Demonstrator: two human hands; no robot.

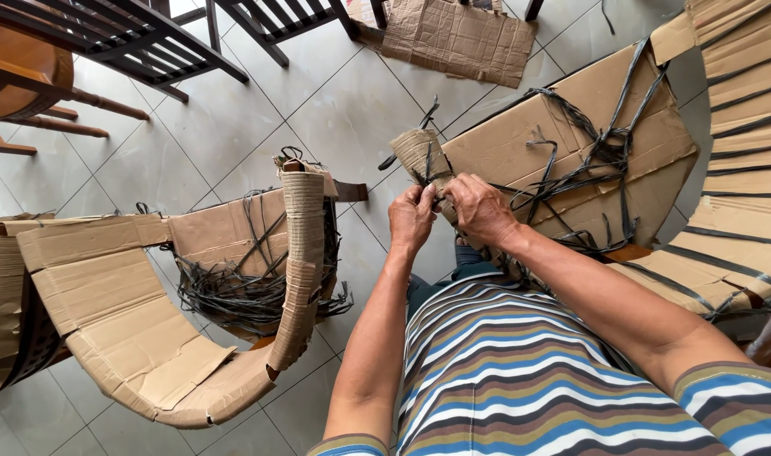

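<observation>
A cardboard-wrapped chair piece point(571, 135) lies in front of me, bound with black plastic strapping point(596, 160). Its narrow wrapped end point(419, 156) points left. My left hand point(411, 218) and my right hand point(480, 207) meet just below that end, fingers pinched on a black strap at the cardboard's edge. Both forearms reach forward over my striped shirt.
A second cardboard-wrapped curved chair point(149, 312) with loose black straps point(242, 291) sits on the tiled floor at left. Another strapped cardboard piece point(744, 169) stands at right. Dark wooden chairs point(140, 38) and flat cardboard point(457, 38) lie at the top.
</observation>
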